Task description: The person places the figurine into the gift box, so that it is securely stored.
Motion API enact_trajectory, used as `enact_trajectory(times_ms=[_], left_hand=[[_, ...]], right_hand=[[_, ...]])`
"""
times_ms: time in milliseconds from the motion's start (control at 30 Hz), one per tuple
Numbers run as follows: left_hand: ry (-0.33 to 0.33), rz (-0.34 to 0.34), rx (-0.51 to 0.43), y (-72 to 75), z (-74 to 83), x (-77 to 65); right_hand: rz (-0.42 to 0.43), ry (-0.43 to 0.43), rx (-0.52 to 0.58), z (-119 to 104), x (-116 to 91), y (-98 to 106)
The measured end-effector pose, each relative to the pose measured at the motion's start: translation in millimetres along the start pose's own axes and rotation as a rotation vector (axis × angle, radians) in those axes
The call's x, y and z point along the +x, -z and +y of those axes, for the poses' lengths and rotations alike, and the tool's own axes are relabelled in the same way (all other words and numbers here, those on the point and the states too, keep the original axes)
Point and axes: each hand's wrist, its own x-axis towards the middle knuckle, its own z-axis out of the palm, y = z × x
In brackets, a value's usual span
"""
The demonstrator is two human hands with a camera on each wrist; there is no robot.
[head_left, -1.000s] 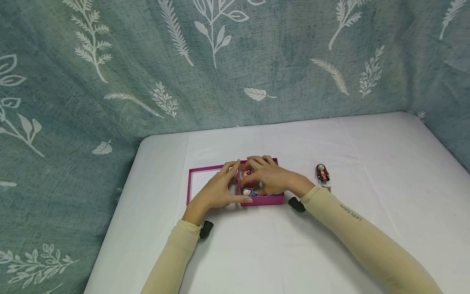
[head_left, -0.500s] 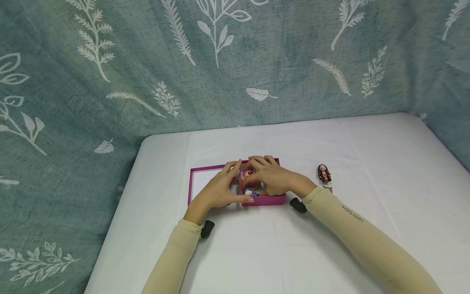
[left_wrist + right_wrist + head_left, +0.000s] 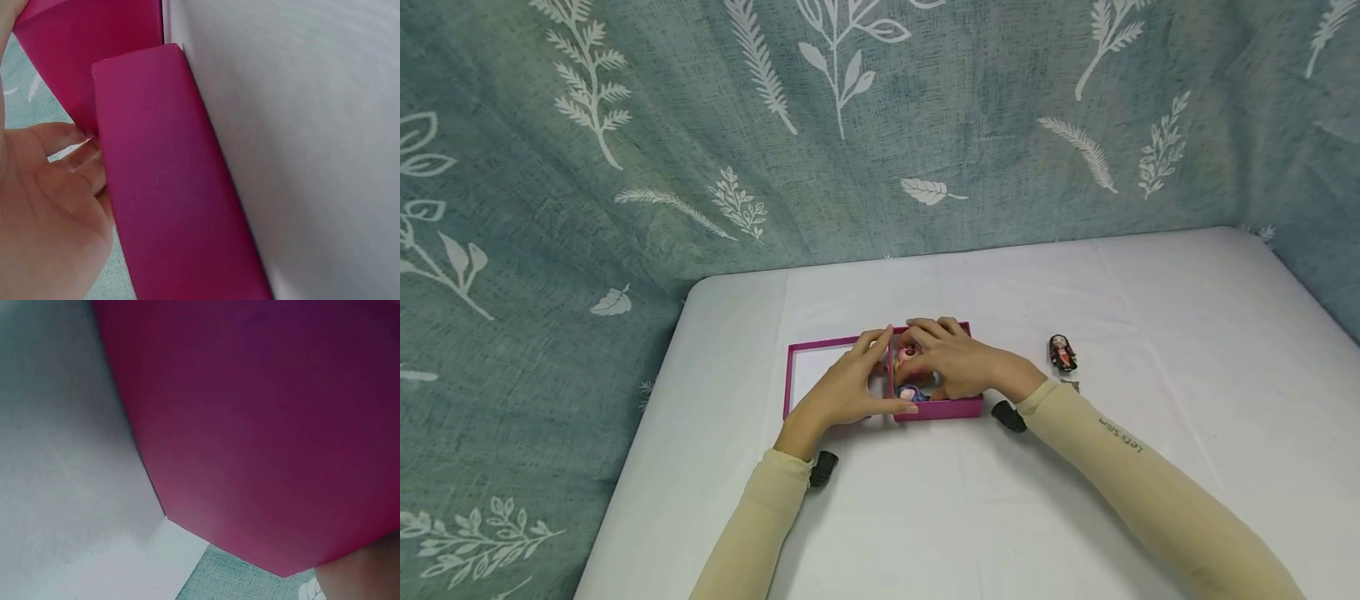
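Observation:
A magenta box point(image 3: 953, 407) stands on the white table, with its shallow magenta lid point(image 3: 820, 371) lying beside it on the left, white inside up. My left hand point(image 3: 848, 386) grips the box's left wall point(image 3: 169, 187), thumb at the front and fingers point(image 3: 69, 156) curled over the far side. My right hand point(image 3: 961, 364) reaches into the box, its fingers curled round a pink figurine point(image 3: 908, 353). A small blue figurine point(image 3: 911, 392) lies in the box near its front wall. The right wrist view is filled by the box's magenta wall point(image 3: 262, 425).
A small dark-haired figurine in red and black point(image 3: 1061, 352) lies on the white table point(image 3: 1150, 292) right of the box. A teal leaf-patterned cloth point(image 3: 880, 125) hangs behind and at both sides of the table.

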Motion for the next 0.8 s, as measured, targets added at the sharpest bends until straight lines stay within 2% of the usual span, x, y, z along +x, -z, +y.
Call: enact_trajectory(times_ms=[800], left_hand=[[0.007,0.000,-0.003,-1.1,-0.8,-0.1]], right_hand=[[-0.018,-0.006,0.011,0.8,0.5,1.5]])
